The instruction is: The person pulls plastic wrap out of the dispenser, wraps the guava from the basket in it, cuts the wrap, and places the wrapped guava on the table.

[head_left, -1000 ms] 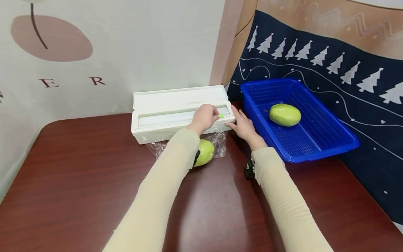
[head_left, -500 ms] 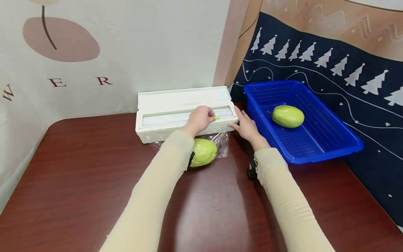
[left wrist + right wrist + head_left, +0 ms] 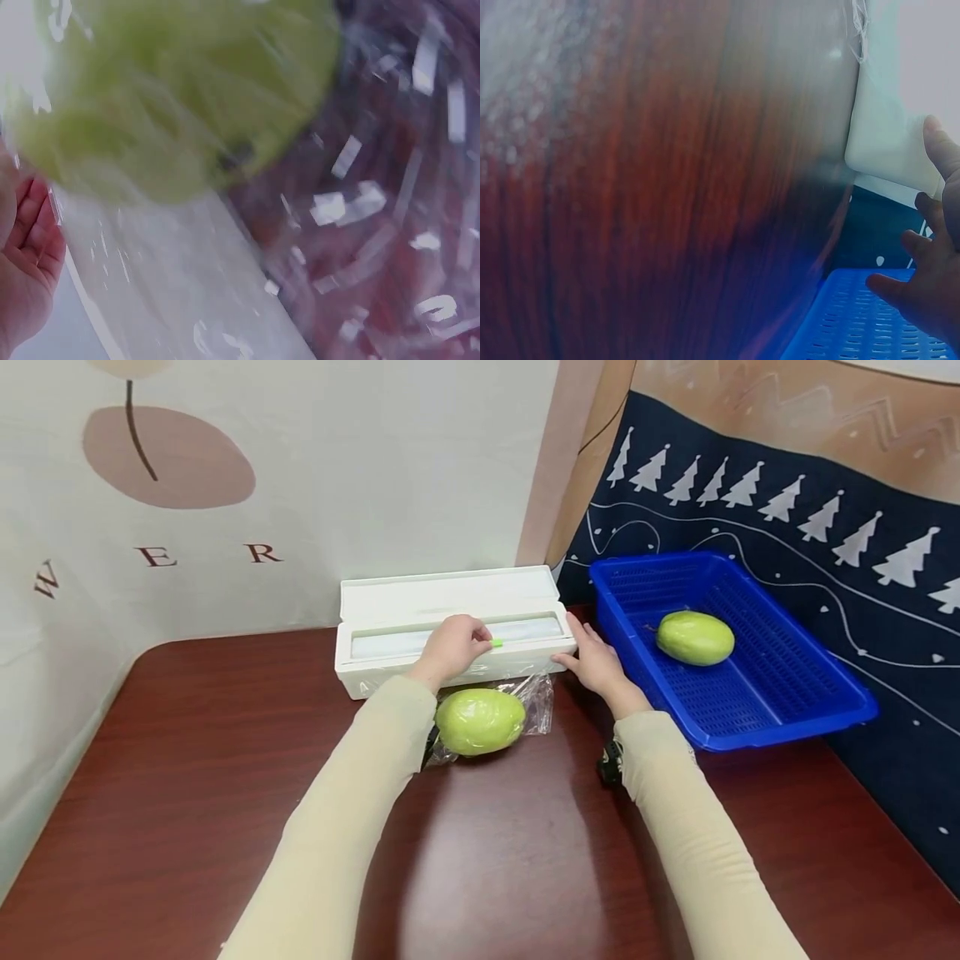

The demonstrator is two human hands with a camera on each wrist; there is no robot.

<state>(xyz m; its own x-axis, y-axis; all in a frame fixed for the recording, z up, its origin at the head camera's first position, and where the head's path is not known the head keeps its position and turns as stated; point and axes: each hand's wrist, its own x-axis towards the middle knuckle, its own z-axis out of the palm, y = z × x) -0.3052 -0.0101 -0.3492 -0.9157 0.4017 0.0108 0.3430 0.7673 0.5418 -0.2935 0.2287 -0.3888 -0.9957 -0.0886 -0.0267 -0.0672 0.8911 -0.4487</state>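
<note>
A white cling film box point(image 3: 472, 657) stands at the back of the table, lid raised, with the film roll point(image 3: 390, 644) visible inside. My left hand point(image 3: 448, 648) pinches the small green slide cutter point(image 3: 497, 643) on the box's front edge. At the box's right end my right hand point(image 3: 596, 665) presses with fairly straight fingers, its thumb against the front face; several fingers are spread off the box in the right wrist view. Below the box sits a green melon-like fruit point(image 3: 480, 722) covered by clear plastic film point(image 3: 537, 704). Film also stretches over it in the left wrist view.
To the right stands a blue plastic basket point(image 3: 787, 727) holding another green fruit point(image 3: 695, 638). A printed cloth wall point(image 3: 420, 460) rises right behind the box. Reddish-brown table top point(image 3: 225, 735) extends to the left and front.
My left hand has slid the green cutter leftward along the box's front edge, uncovering more of the wrapped fruit. My right hand keeps its place at the box's end. The head view shifted slightly.
</note>
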